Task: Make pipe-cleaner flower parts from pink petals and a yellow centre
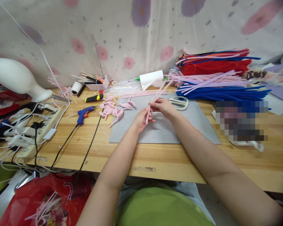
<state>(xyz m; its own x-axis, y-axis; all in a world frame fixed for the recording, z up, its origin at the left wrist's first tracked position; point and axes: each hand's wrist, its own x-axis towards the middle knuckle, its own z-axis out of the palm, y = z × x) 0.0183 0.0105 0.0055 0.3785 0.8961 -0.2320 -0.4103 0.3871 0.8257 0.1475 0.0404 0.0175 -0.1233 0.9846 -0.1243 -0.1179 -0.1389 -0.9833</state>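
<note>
Both hands meet above a grey cutting mat [193, 125]. My left hand [142, 119] is closed around the lower ends of pink pipe cleaners [160, 91]. Higher up, my right hand [162, 107] pinches the same pipe cleaners, whose long ends point up and away to the back right. To the left of my hands lies a small heap of bent pink pipe cleaner pieces [110, 110], partly on the mat. A pair of scissors [180, 102] with pale handles rests behind my right hand, its blades hidden.
Bundles of blue [221, 92], pink and red pipe cleaners are stacked at the back right. A blue glue gun [83, 114], a yellow-black cutter [93, 98] and a power strip [41, 135] with cables lie left. A red bag [21, 194] of scraps hangs below the table's edge.
</note>
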